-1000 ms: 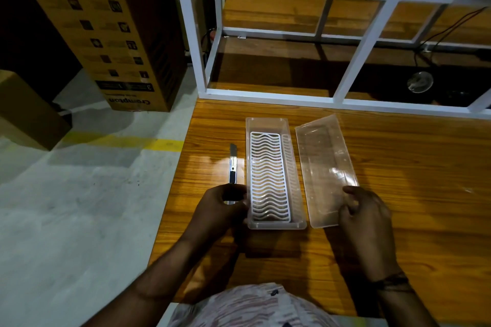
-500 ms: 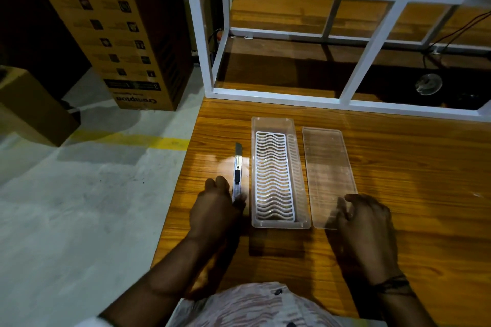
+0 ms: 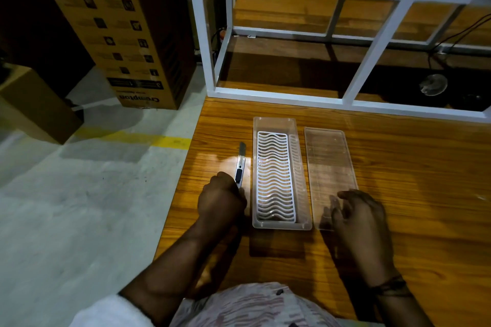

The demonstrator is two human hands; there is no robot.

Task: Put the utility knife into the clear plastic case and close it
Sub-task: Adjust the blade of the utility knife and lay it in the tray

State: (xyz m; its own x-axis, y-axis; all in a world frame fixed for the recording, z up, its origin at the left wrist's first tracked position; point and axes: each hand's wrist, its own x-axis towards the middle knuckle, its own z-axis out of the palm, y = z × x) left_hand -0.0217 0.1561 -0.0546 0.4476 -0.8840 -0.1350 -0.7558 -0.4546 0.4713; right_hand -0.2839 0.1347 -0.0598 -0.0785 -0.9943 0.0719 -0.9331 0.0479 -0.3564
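A slim silver and black utility knife (image 3: 240, 164) lies on the wooden table (image 3: 414, 194), just left of the clear plastic case (image 3: 275, 121). The case stands open and holds a white wavy grid insert (image 3: 275, 175). Its clear lid (image 3: 328, 159) lies flat on the table along the case's right side. My left hand (image 3: 221, 200) is closed over the knife's near end, and the blade end points away from me. My right hand (image 3: 360, 216) has its fingers spread over the lid's near end and grips nothing.
A white metal shelf frame (image 3: 372, 45) stands along the table's far edge. The table's left edge drops to a grey floor close to the knife. A tall cardboard box (image 3: 119, 29) and a smaller one (image 3: 34, 106) stand on that floor.
The lid was tilted up in my right hand and now lies flat beside the case, released. My left hand has closed over the knife's near end.
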